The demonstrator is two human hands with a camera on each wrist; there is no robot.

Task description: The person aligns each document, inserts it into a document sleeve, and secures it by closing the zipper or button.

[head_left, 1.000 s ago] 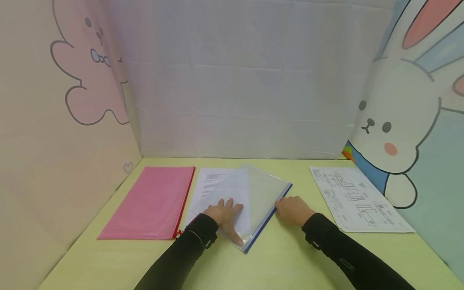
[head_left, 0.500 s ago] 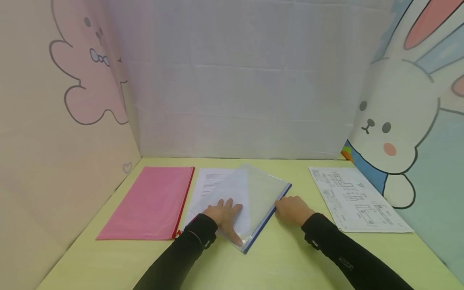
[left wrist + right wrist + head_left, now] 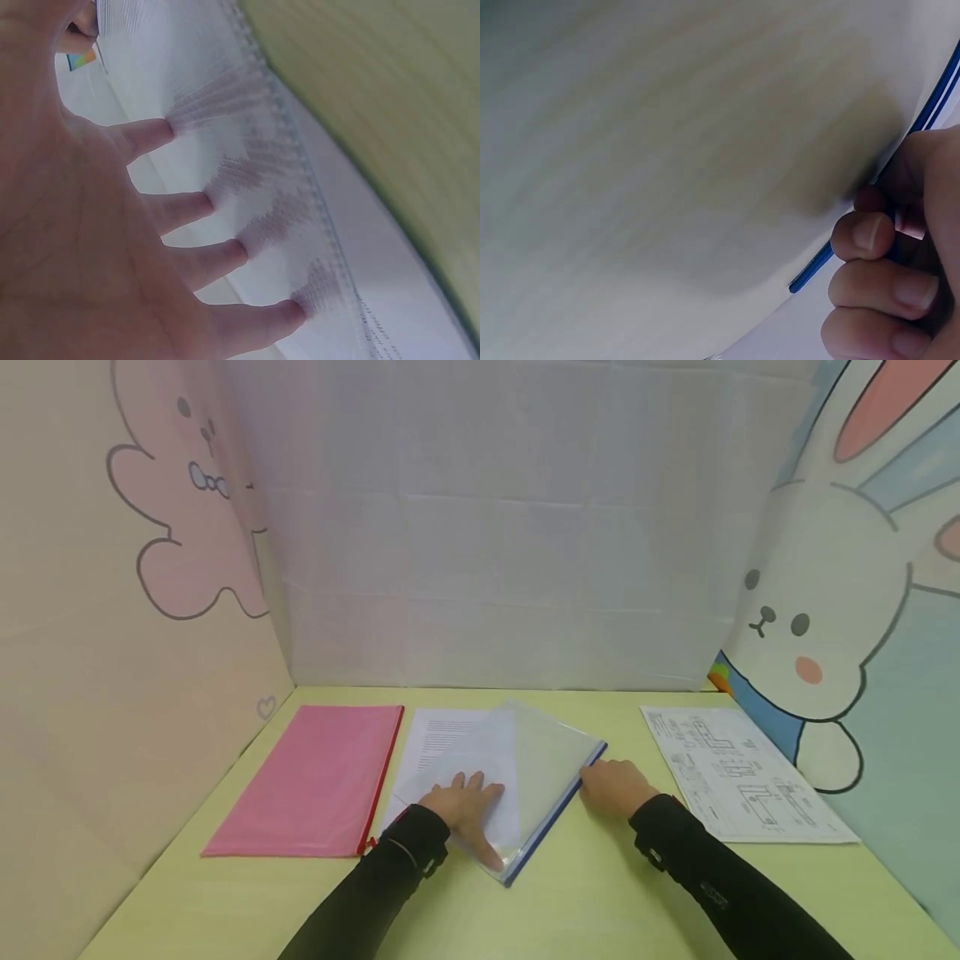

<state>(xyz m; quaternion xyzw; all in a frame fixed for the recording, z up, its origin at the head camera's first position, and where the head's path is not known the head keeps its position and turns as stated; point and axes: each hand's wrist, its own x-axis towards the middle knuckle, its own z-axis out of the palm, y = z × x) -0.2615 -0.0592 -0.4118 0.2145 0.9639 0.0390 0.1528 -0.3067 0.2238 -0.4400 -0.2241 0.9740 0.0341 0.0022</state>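
Observation:
A clear zip pouch (image 3: 543,752) with a blue zipper edge (image 3: 551,821) lies at an angle on the yellow-green table (image 3: 585,902), partly over a printed sheet (image 3: 433,739). My left hand (image 3: 468,793) presses flat on the pouch, fingers spread; in the left wrist view the fingers (image 3: 187,210) lie straight on the plastic (image 3: 247,150). My right hand (image 3: 596,777) is at the far part of the zipper edge. In the right wrist view its curled fingers (image 3: 885,247) pinch at the blue zipper (image 3: 810,271); the slider itself is hidden.
A pink zip pouch (image 3: 318,777) lies to the left. A sheet with technical drawings (image 3: 738,772) lies at the right. Cartoon-printed panels wall in the table on three sides.
My right hand has slid a little along the blue zipper edge toward the pouch's far corner. The left hand and the pouch have stayed put.

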